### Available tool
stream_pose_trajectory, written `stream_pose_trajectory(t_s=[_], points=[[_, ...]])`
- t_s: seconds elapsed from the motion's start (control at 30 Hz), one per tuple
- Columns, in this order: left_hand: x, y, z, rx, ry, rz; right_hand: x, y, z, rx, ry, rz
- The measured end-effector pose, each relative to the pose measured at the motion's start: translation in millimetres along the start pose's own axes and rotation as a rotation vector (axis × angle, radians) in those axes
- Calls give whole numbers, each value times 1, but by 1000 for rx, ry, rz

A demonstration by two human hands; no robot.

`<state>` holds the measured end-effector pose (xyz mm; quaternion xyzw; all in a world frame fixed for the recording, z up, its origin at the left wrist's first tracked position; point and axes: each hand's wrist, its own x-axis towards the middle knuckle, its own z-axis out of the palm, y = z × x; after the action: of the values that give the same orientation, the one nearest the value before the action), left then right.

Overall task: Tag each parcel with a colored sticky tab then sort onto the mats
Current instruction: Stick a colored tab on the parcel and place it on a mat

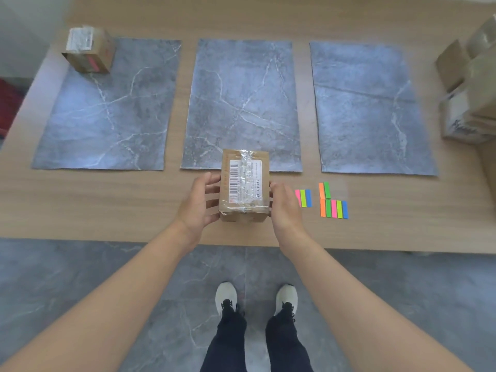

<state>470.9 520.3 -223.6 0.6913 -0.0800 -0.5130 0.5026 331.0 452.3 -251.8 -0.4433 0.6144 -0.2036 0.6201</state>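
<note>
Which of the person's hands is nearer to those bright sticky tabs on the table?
Right. The right hand is just beside the sticky tabs; the left hand is beyond the parcel.

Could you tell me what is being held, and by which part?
The parcel, by its two long sides: left hand on its left side, right hand on its right.

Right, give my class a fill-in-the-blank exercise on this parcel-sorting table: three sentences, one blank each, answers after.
1. The table has ____ grey mats laid side by side.
2. The far parcel sits at a corner of the ____ mat.
3. The sticky tabs lie to the ____ of the near parcel, which the left hand and right hand grip.
Missing words: three; left; right.
</note>
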Motion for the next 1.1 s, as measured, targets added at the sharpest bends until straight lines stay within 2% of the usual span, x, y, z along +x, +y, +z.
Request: stream_pose_trajectory(t_s=[0.37,0.93,1.03,1.1], points=[[8,-24,6,-40,-2,-41,4,15,-13,-46,-41,-5],[0,-44,10,24,40,29,2,31,-30,-2,-169,-17],[-2,-46,14,85,80,96,8,30,-46,16,-165,-17],[-6,-45,21,160,135,226,14,32,-56,18,-117,-28]])
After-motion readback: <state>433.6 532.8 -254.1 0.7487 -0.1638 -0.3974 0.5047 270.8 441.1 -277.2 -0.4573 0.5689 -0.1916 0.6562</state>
